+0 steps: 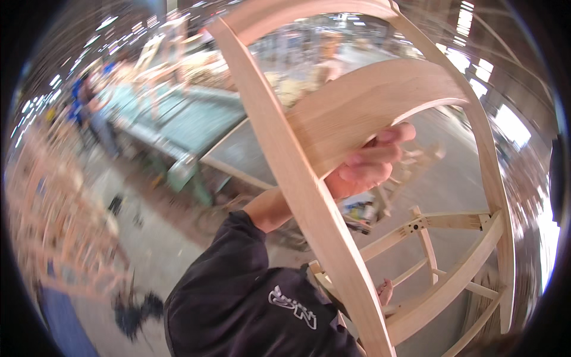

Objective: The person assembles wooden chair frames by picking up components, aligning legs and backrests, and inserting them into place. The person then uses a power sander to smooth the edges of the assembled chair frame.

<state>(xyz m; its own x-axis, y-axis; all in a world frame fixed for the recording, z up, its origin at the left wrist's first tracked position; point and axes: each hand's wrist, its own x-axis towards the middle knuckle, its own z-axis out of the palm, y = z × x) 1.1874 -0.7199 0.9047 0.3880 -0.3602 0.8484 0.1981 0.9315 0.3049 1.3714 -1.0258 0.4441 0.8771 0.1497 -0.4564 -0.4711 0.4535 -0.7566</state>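
Observation:
A bare wooden chair frame (339, 238) is held up, tilted, close before me. It has two long back posts, a curved top rail (315, 11) and a broad curved back slat (380, 89). My left hand (366, 163) is wrapped round the slat's lower edge, beside the nearer post, which crosses in front of my wrist. Lower down, my right hand (385, 291) shows only its fingers, closed at the frame near the seat rails; the rest is hidden behind the post. Legs and thin stretchers (410, 272) extend beyond the seat rails.
A long machine table with a greenish top (196, 119) stands at the left. Another person (98, 113) stands beside it, blurred. Stacked wooden frames (65, 214) fill the far left. A dark heap (135, 312) and a blue sheet (65, 321) lie on the floor. Wooden parts lie beyond the chair.

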